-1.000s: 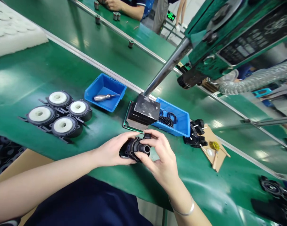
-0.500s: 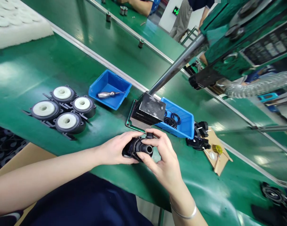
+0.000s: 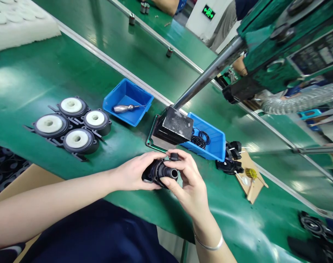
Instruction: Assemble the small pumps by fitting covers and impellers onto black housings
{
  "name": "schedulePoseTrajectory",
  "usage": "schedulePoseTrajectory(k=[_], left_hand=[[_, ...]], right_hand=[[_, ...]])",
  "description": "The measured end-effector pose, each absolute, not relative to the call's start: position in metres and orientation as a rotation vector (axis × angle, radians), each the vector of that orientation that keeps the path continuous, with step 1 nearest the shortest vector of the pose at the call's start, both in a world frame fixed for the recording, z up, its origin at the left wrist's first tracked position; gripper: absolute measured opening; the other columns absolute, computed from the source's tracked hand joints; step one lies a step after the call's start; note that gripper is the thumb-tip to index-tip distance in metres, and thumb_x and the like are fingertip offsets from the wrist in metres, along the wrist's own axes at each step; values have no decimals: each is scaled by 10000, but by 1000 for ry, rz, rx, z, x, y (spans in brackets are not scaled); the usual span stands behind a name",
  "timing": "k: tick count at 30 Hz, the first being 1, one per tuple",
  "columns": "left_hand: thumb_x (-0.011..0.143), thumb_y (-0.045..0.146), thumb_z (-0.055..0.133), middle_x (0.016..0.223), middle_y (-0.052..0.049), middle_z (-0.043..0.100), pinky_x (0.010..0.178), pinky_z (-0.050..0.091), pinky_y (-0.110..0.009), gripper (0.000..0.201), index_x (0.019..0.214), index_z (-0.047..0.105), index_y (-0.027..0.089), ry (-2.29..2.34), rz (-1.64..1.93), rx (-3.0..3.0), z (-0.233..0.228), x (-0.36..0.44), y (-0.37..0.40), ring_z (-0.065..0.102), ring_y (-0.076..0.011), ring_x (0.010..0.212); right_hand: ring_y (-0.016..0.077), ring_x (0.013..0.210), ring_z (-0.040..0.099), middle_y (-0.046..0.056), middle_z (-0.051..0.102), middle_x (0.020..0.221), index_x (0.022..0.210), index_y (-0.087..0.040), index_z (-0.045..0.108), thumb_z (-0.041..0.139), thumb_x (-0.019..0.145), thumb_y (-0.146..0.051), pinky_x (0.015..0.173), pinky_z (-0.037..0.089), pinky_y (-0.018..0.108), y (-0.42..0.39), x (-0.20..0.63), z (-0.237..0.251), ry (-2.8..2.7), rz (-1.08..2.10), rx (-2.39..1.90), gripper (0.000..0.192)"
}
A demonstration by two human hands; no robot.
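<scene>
by near edge of tabletop, l hand cups black housing, r hand pinches round its nozzle. prob. a hand-fitting step; next move calls for steady, square hold. column base just beyond.

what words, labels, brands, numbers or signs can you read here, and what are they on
No words or numbers can be read with certainty.
Wall sign: lit green symbols, too small to make out fully.
Dark plate on the green machine: pale markings, too blurred to read.
Held black part: no readable marking.
</scene>
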State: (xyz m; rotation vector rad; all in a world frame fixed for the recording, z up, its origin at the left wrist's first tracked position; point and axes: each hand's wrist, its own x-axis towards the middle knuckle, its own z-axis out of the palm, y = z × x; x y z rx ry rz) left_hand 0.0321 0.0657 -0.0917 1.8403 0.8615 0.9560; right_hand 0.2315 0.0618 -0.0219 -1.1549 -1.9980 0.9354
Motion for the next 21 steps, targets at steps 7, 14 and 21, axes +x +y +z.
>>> schedulePoseTrajectory(k=[7, 14, 21], left_hand=[[752, 392, 821, 1363, -143, 616, 1063, 516, -441, 752, 1376, 445, 206, 868, 927, 1828, -89, 32, 67, 623, -295, 1237], [748, 385, 819, 1337, -135, 629, 1043, 525, -434, 741, 1369, 458, 201, 878, 929, 1823, -92, 32, 67, 638, -297, 1203], [742, 394, 829, 1240, -118, 657, 974, 553, -409, 697, 1300, 461, 197, 893, 938, 1849, -91, 32, 67, 668, -274, 1108]], right_hand=[[259, 1194, 609, 94, 582, 1271, 1091, -265, 691, 670, 921, -300, 1042, 499, 479, 61, 232, -14, -1710, 928, -1146, 175], [203, 1186, 611, 70, 649, 1173, 1005, -256, 715, 660, 931, -324, 1024, 511, 352, 69, 231, -25, -1644, 1071, -1210, 114], [221, 1209, 597, 77, 606, 1236, 1075, -261, 686, 689, 912, -277, 1044, 491, 409, 65, 231, -30, -1836, 890, -1188, 164]])
